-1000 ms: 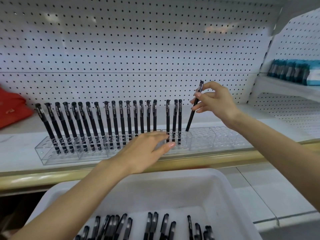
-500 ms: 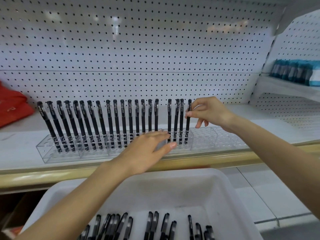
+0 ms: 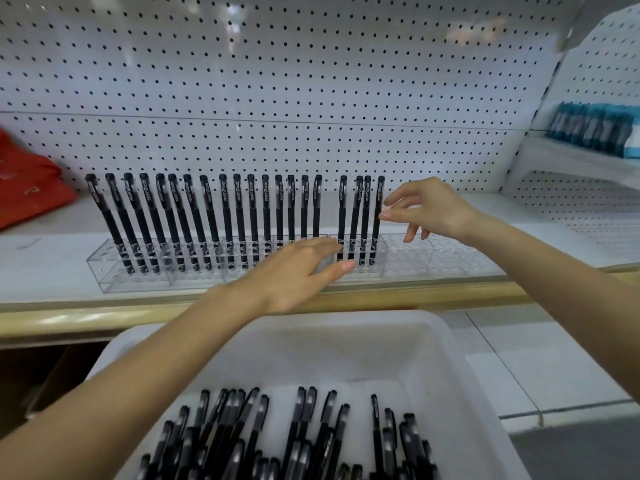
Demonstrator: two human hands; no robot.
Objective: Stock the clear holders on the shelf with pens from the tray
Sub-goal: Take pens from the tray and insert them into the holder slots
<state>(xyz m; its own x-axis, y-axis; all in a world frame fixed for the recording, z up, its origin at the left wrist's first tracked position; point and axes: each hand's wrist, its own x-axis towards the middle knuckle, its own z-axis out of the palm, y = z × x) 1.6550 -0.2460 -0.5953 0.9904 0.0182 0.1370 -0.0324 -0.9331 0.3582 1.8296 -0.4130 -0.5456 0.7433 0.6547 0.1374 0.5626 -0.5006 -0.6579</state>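
A long clear holder [image 3: 450, 258] lies on the white shelf, with a row of several black pens [image 3: 225, 220] standing in it. Its right end holds no pens. My left hand [image 3: 294, 271] lies flat on the holder's front edge near the middle, fingers on top and thumb in front. My right hand [image 3: 429, 209] hovers beside the rightmost pen [image 3: 377, 233]. Its fingers are spread and the thumb tip just touches that pen's side. Below the shelf, a white tray [image 3: 460, 358] holds a loose heap of black pens [image 3: 301, 441].
A white pegboard [image 3: 311, 81] backs the shelf. A red bag [image 3: 27, 181] sits at the shelf's far left. Blue packets [image 3: 595, 128] stand on a higher shelf at right. The shelf has a yellow front lip [image 3: 86, 317], and tiled floor shows at right.
My right hand lowered a pen into the holder next to the last three, then opened and slid down to the right of it. My left hand stayed on the holder.
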